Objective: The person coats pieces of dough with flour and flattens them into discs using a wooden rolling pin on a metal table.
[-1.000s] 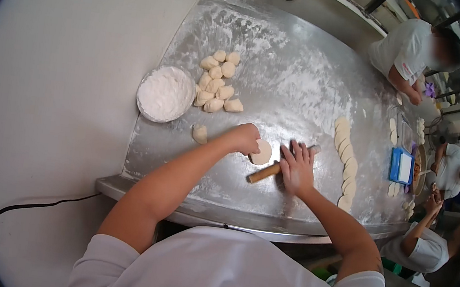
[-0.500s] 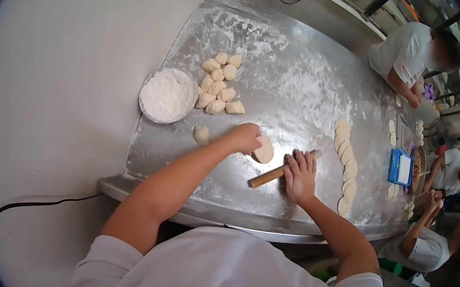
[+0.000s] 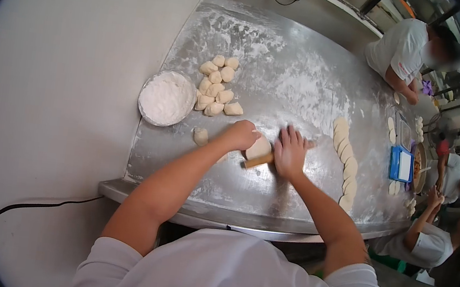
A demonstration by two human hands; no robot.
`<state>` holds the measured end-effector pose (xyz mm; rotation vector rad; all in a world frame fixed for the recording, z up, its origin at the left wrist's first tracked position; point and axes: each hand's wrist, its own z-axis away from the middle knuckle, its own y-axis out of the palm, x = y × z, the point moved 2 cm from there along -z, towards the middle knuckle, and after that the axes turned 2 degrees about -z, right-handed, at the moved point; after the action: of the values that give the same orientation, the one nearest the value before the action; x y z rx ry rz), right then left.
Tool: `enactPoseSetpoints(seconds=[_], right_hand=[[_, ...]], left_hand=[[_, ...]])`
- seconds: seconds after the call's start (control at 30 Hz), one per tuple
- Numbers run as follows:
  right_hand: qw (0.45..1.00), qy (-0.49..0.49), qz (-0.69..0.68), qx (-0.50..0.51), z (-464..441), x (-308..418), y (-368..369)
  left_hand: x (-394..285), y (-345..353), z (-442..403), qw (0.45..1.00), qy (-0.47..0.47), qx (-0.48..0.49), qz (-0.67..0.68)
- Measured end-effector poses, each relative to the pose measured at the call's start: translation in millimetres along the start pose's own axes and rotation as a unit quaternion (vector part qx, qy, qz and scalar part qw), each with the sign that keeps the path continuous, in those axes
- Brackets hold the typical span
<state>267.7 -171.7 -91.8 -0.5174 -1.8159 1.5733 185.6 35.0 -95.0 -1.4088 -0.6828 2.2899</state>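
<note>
My left hand (image 3: 242, 136) is closed, its fingers pinching the upper left edge of a flat dough round (image 3: 258, 148) that lies on the metal table. Over a wooden rolling pin (image 3: 258, 161) rests my right hand (image 3: 291, 153), palm down with the fingers stretched out. The pin's left end lies against the dough round's lower edge, and its middle is hidden beneath that hand. A single dough lump (image 3: 201, 136) sits left of my left hand, partly near my forearm.
A bowl of white flour (image 3: 167, 99) stands at the table's left edge, with several dough lumps (image 3: 216, 90) beside it. A row of overlapping dough rounds (image 3: 345, 156) lies to the right. Co-workers, a blue tray (image 3: 402, 165) and a pan of filling (image 3: 418, 169) are farther right.
My right hand and the rolling pin have moved away from me and left, bringing the pin against the dough round. My left hand has shifted slightly left with the dough's edge.
</note>
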Motion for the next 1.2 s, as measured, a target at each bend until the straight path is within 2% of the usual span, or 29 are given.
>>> enactPoseSetpoints(seconds=[0.07,0.17,0.23,0.33,0.4,0.43,0.53,0.6,0.7,0.77,0.87,0.9,1.0,1.07,1.13,1.2], right_hand=[[0.998,-0.048,0.003,0.051,62,-21,-15],[0.992,-0.069,0.021,0.102,79,-29,-30],[0.992,-0.019,0.025,0.12,41,-11,-23],[0.995,0.044,0.039,0.075,-44,21,-7],[0.997,0.074,-0.001,-0.014,-88,31,8],[0.994,0.083,-0.028,-0.069,-100,33,12],[0.991,0.06,-0.106,-0.054,-80,26,4],[0.997,0.038,-0.057,-0.047,-27,12,5],[0.998,-0.031,0.005,0.047,59,-8,-14],[0.995,-0.062,0.034,0.073,79,-19,-20],[0.995,-0.025,0.024,0.088,29,-3,-11],[0.996,0.016,0.026,0.082,0,14,-12],[0.997,0.071,0.013,-0.007,-81,45,3],[0.993,0.09,-0.045,-0.062,-112,44,15],[0.986,0.091,-0.098,-0.105,-108,42,16],[0.993,0.085,-0.061,-0.051,-65,33,9]], left_hand=[[3,4,-2,0.999,-0.005,0.015,0.03],[1,0,-3,0.989,-0.029,0.145,-0.029],[-12,-10,9,0.99,-0.002,0.123,-0.066],[-13,-3,9,0.991,0.003,0.059,-0.122],[-9,2,8,0.99,0.009,-0.025,-0.137],[-10,-1,8,0.991,0.009,-0.032,-0.127],[-8,-11,8,0.995,0.014,-0.036,-0.091],[3,-10,1,0.999,0.015,-0.02,-0.048],[18,-7,-5,0.999,0.008,0.048,0.003],[18,-12,-5,0.996,0.024,0.074,-0.05],[6,-18,-2,0.99,0.023,0.083,-0.114],[2,-19,-1,0.987,0.018,0.081,-0.135],[0,-19,0,0.981,0.021,0.036,-0.188],[8,-18,-8,0.975,0.029,0.024,-0.217],[13,-20,-5,0.975,0.044,0.01,-0.218],[12,-26,-2,0.979,0.069,-0.016,-0.19]])
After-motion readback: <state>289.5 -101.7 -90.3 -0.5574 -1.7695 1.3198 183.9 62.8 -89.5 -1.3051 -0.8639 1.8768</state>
